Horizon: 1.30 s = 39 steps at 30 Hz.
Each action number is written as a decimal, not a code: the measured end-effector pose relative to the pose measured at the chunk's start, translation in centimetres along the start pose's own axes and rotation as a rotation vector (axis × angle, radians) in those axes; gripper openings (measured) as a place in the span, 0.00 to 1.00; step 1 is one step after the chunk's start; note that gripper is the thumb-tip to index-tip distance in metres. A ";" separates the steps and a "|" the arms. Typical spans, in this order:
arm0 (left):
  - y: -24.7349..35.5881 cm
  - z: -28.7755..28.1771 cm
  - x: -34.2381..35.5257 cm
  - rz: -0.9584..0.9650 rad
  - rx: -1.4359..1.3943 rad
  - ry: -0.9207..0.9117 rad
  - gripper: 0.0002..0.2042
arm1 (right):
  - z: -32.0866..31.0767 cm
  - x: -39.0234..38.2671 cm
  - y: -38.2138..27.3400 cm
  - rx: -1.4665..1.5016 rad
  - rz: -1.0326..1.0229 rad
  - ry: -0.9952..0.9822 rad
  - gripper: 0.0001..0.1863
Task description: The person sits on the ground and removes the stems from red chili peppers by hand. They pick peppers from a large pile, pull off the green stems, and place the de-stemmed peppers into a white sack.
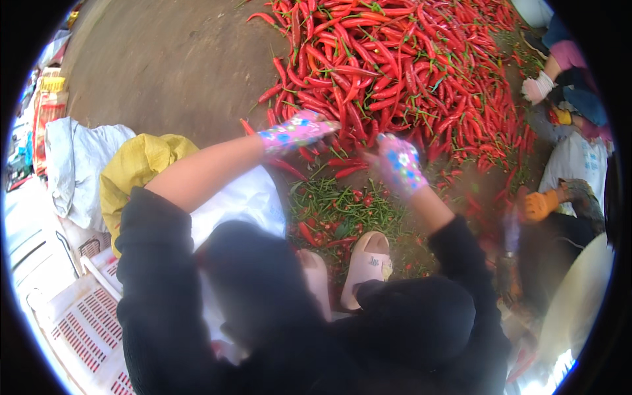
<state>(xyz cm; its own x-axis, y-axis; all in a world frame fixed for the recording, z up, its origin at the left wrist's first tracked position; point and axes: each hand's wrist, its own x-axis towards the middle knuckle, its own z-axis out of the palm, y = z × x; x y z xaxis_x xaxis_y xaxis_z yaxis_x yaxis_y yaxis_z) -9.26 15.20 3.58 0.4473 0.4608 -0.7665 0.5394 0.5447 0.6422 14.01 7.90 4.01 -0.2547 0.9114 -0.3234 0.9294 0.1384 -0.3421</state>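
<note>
My left hand (297,133), in a pink-and-blue floral glove, reaches over the lower edge of a large heap of red chilies (385,59); its fingers are closed, and what they hold, if anything, is unclear. Lower and to the right, my right hand (400,164), in a matching glove, is beside loose chilies, its fingers too blurred to read. Beneath my hands lies a litter of green stems (362,210) with a few red pieces among it, next to my light sandals (362,270).
At left are a white sack (79,164), a yellow sack (141,164) and white plastic crates (89,322). A pale sack (234,184) lies under my left arm. Co-workers at right show gloved hands (540,205) (536,87), beside another sack (573,164).
</note>
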 end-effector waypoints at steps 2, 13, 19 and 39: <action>-0.4 2.0 0.6 -0.047 -0.293 -0.060 0.20 | 1.4 1.8 -0.5 0.023 -0.043 0.046 0.19; -0.5 6.4 1.1 0.116 -0.663 0.005 0.12 | -1.0 -1.4 -2.0 0.215 -0.382 0.029 0.15; -3.0 4.9 -2.9 0.006 -0.899 -0.152 0.11 | -2.5 -2.2 -2.9 0.407 -0.652 -0.130 0.07; -5.8 4.7 0.0 0.016 -0.939 0.490 0.12 | 1.7 3.7 -4.8 0.344 -0.070 -0.029 0.15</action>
<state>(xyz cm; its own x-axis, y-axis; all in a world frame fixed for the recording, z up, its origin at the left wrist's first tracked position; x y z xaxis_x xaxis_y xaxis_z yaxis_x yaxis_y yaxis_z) -9.04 8.74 -0.16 0.0003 0.5907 -0.8069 -0.3257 0.7630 0.5584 8.09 9.97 2.92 -0.3264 0.8923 -0.3120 0.7667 0.0568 -0.6395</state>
